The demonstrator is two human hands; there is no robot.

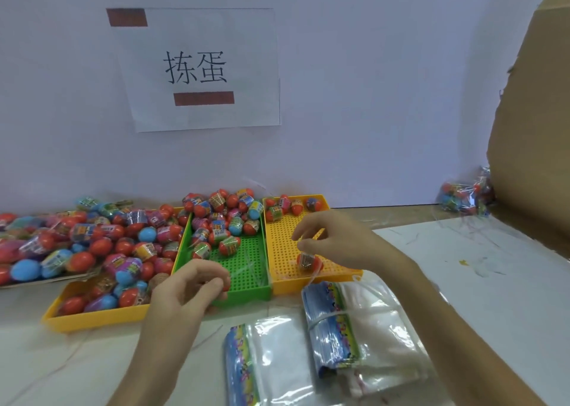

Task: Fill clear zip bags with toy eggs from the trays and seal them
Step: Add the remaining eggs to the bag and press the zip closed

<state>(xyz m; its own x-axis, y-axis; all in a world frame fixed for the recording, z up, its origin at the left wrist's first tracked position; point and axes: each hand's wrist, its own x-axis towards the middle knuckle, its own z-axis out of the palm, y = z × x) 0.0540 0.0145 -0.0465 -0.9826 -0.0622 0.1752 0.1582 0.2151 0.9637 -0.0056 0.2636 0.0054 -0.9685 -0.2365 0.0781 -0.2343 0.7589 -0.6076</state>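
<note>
Toward the table's front edge, a thin, glossy clear zip bag (256,270) is stretched over the perforated green tray (246,294). The left hand (191,285) pinches one end with curled fingers, and the right hand (333,239) pinches the other with its fingertips. A rounded red toy egg (308,262) hangs just below the right hand, over the gridded yellow tray (308,285).

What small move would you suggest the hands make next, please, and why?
Probably drop the red egg pinched in the left hand into the clear bag that the right hand pinches above the green tray; the bag seems to hold only one wrapped egg.
</note>
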